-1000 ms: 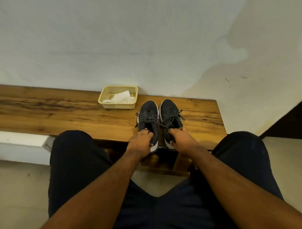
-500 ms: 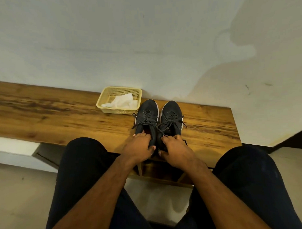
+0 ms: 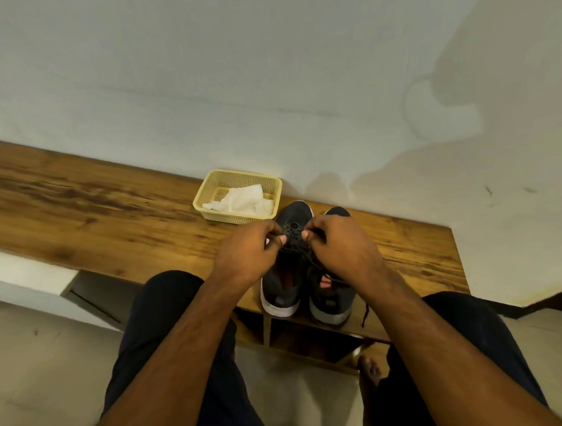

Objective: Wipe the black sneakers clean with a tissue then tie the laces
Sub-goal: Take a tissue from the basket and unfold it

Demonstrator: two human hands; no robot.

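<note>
On the bench (image 3: 114,225), over the sneakers (image 3: 284,286): both hands pinched on laces (image 3: 295,241).

Left hand (image 3: 247,255) and right hand (image 3: 341,249) level above the left shoe, fingers closed together on lace ends. Pair side by side at the near edge, heels overhanging toward the knees, toes toward the wall (image 3: 268,70). One lace end dangling off the near right. Just far-left of the toes, a basket (image 3: 208,190) with tissue (image 3: 244,201) inside.
</note>
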